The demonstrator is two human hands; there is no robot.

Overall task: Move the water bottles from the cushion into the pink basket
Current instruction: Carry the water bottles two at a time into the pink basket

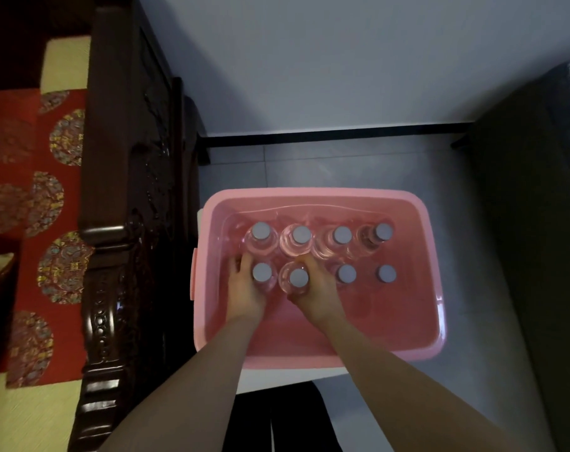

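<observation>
Nearest, both forearms reach down into the basket (322, 360), which sits on the floor (456, 402) beside the dark carved frame (114, 223) of a seat. The left hand (244, 295) is wrapped around the sides of the bottle (262, 273) at the left end of the near row, fingers curled about its body below the cap. The right hand (316, 295) is closed the same way on the next bottle (298, 278), thumb on its near side. Each grip is low on the body, leaving the caps bare, which likely lets the bottles be set upright and nudged tight against their neighbours.

To the right in that row stand two more bottles (346, 274), free of any hand. Behind them the far row (321, 235) holds four, caps up, packed shoulder to shoulder against the far wall. Eight are in the basket in all; filling from the back leaves the near strip open for hands.

The red patterned cushion (32, 190) lies left, beyond the frame; the part in view shows no bottles, so the task looks nearly done.
</observation>
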